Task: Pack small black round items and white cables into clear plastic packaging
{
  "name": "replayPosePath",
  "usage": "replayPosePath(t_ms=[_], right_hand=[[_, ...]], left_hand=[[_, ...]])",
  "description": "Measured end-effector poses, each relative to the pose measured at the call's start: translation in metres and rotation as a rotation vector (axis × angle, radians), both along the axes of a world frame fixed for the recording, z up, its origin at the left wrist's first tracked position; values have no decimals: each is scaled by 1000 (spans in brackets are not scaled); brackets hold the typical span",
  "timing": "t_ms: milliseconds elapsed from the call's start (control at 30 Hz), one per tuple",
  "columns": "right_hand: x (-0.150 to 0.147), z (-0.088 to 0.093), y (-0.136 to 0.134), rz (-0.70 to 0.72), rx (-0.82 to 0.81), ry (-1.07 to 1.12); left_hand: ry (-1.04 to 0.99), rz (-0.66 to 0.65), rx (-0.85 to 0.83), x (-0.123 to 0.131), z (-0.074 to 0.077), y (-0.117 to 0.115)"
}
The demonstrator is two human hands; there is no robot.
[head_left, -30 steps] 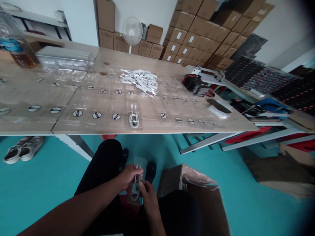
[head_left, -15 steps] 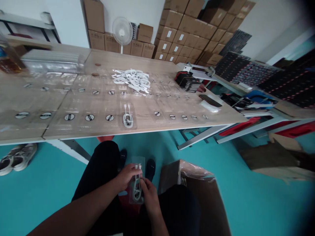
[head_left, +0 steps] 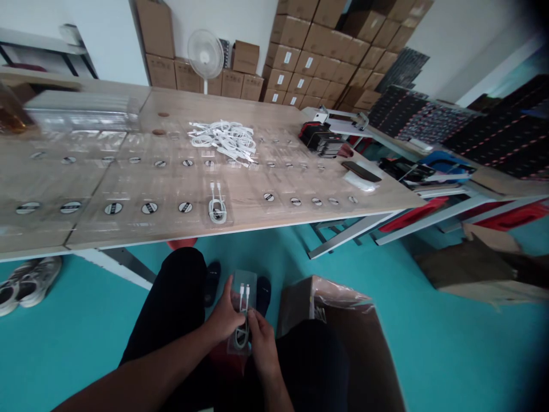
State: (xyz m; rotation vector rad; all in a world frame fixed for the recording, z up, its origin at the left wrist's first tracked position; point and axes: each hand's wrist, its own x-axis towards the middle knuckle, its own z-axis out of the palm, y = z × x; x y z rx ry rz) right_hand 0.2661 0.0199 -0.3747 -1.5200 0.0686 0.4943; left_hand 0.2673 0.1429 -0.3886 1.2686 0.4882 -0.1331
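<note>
Over my lap, my left hand (head_left: 223,316) and my right hand (head_left: 260,337) both grip a clear plastic package (head_left: 243,312) with a coiled white cable inside. The left fingers curl round its left edge, the right fingers pinch its lower right side. On the wooden table (head_left: 274,114) ahead lies another packaged cable (head_left: 215,207) near the front edge, among rows of flat clear packages with round black labels (head_left: 148,208). A heap of loose white cables (head_left: 223,137) sits farther back.
An open cardboard box with plastic lining (head_left: 343,337) stands at my right knee. A stack of clear trays (head_left: 83,111), a fan (head_left: 206,48) and stacked cartons (head_left: 326,51) are behind. A phone (head_left: 361,171) lies at the table's right end; shoes (head_left: 26,280) on the teal floor.
The view has shifted a little to the right. My hands have turned the package slightly, so the cable's plugs now stick up above my fingers.
</note>
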Motion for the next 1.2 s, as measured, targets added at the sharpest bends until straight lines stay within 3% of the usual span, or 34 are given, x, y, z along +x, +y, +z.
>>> replayPosePath(t_ms=[100, 233, 400, 533, 667, 900, 967, 1067, 1133, 1200], right_hand=[[0, -3, 0, 27, 29, 14], [-1, -9, 3, 19, 44, 31], [0, -5, 6, 87, 25, -71], [0, -5, -2, 28, 5, -5], [-7, -12, -5, -64, -174, -93], [-25, -13, 12, -17, -589, -661], [-25, -7, 14, -10, -620, -785], [-14, 13, 12, -111, -626, -989], [1, 37, 14, -177, -611, -1099], [20, 69, 22, -174, -595, -1149]], left_hand=[[41, 104, 93, 3, 5, 2], [64, 168, 71, 6, 7, 4], [51, 95, -164, 5, 4, 4], [50, 90, -405, 6, 3, 9], [9, 120, -524, 8, 3, 15], [-91, 120, -578, 7, 17, 11], [-157, 120, -572, 6, 28, 10], [-326, 148, -581, 5, 43, 18], [-417, 176, -504, 4, 47, 29], [-419, 194, -317, 2, 43, 41]])
